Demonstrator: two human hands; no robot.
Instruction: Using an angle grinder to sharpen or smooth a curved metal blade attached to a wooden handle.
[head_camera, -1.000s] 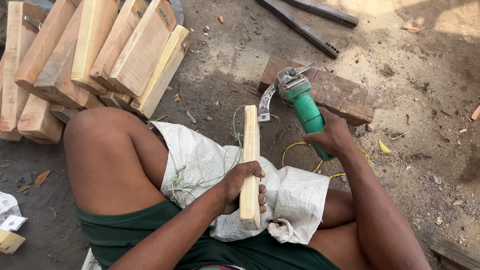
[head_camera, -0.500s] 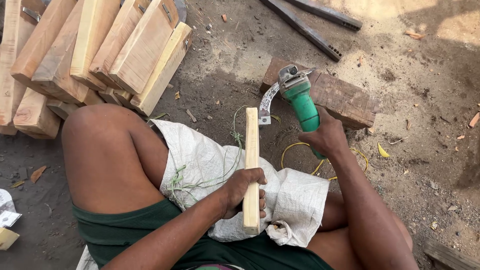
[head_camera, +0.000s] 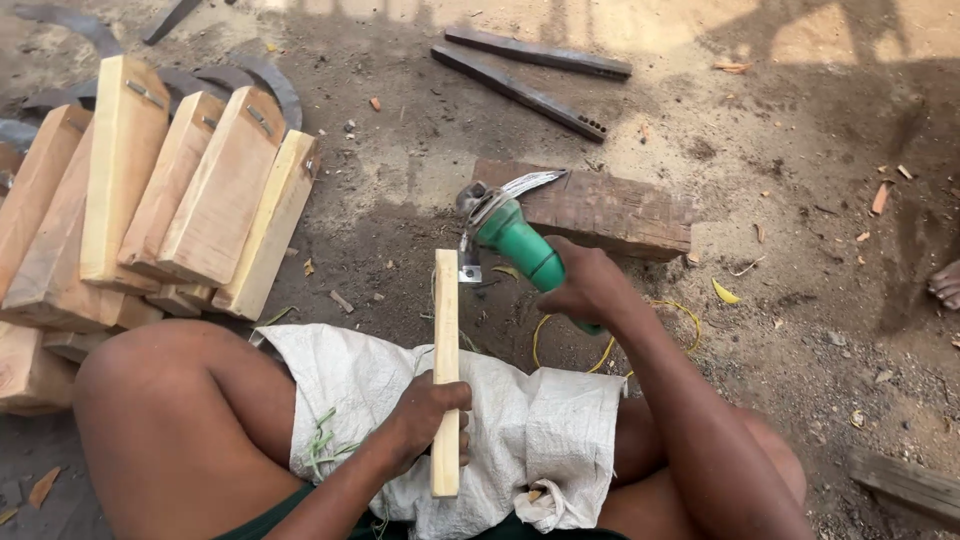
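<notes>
The upper left of the frame is filled by a stack of pale, rough-sawn wooden blocks (head_camera: 150, 200), leaned one against another on the sandy dirt ground (head_camera: 800, 200). A white woven plastic sack (head_camera: 520, 430) is spread over the seated person's lap in the lower centre. A weathered dark wooden slab (head_camera: 600, 205) is seen lying flat just above centre, and two dark metal bars (head_camera: 530, 75) are laid near the top edge.

A narrow, light-coloured wooden stick (head_camera: 446, 370) is held upright over the sack, its lower part clamped in the grip of the left hand (head_camera: 425, 420). The green-bodied angle grinder (head_camera: 510, 235) is held right of centre, the right hand (head_camera: 590, 285) closed around its handle; its head is placed just beside the stick's top end, and contact cannot be told. A yellow cord (head_camera: 610, 345) is looped on the ground below it.
</notes>
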